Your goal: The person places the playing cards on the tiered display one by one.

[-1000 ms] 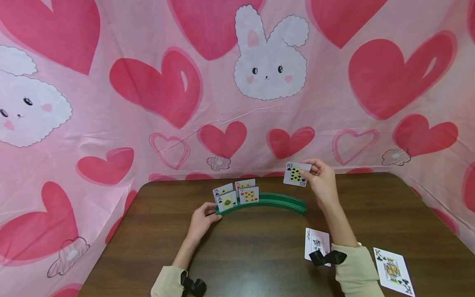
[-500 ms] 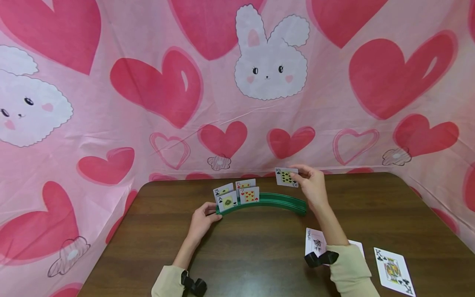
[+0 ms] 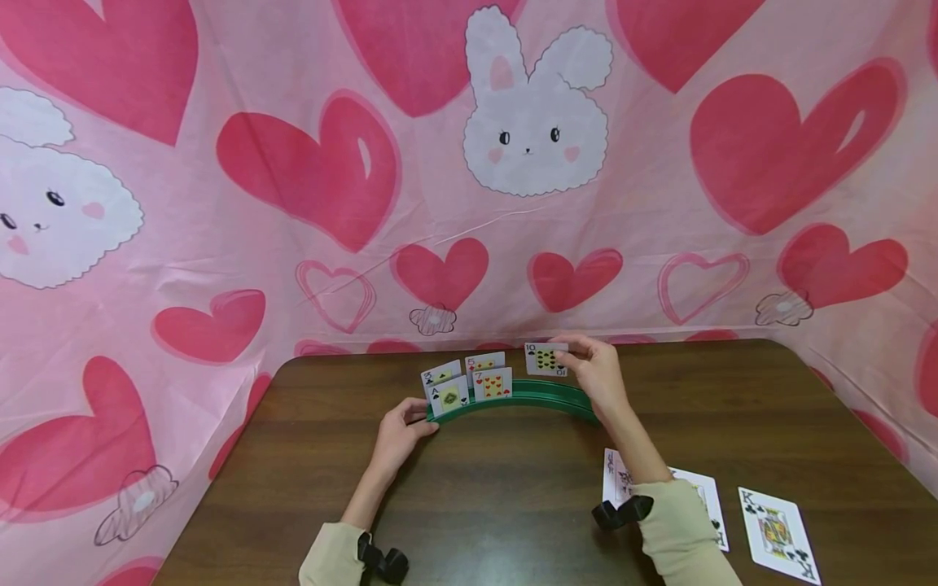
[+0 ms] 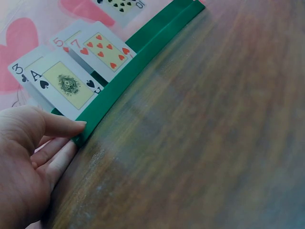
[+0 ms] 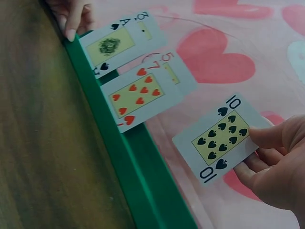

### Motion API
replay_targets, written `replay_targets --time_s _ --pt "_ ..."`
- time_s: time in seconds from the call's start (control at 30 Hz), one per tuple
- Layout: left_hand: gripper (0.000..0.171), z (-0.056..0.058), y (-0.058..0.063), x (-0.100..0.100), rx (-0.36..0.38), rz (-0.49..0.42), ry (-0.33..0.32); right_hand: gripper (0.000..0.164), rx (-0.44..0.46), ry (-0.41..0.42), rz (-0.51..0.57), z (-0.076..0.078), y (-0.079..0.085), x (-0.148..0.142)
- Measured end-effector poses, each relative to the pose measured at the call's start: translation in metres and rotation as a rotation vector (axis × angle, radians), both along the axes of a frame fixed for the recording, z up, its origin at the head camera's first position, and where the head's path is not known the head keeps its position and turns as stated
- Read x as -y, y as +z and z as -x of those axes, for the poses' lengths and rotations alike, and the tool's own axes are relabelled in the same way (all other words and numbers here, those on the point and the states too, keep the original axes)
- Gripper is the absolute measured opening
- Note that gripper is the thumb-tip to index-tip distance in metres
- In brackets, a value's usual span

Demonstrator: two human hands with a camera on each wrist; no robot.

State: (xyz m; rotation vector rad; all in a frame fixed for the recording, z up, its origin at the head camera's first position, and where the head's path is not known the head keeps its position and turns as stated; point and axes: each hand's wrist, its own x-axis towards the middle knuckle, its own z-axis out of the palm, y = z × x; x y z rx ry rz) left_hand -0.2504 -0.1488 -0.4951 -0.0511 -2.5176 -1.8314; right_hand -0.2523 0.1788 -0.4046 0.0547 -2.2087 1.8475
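Nearest: king of clubs [image 3: 777, 533] face up on the table [image 3: 513, 521]. Left hand [image 3: 398, 435] pinches the left end of the green rack [image 3: 544, 397]; ace [image 3: 449, 397] and seven [image 3: 493, 385] up front, three [image 3: 442, 373] and five [image 3: 485, 360] behind. Right hand [image 3: 598, 376] pinches the ten of spades [image 3: 541, 356], apart from the rack. I'd call it card loading; next move calls for lowering the ten's edge into a groove, I think.

Beige sleeves [image 3: 685, 533], each with a small black wrist-worn device [image 3: 623, 513]
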Motion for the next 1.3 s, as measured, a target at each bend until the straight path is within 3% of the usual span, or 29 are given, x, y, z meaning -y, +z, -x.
replay_targets --time_s 0.3,0.77,1.3 --pt "0.028 0.000 0.000 -0.001 0.000 0.013 0.006 0.019 0.012 0.038 -0.052 0.003 -0.010 0.008" --pt "0.029 0.000 0.000 0.000 -0.002 -0.005 -0.001 0.022 0.038 0.065 -0.020 0.006 -0.017 0.013" --pt "0.028 0.000 -0.001 0.000 0.002 0.000 -0.002 0.018 0.030 0.031 -0.011 0.008 -0.024 0.020"
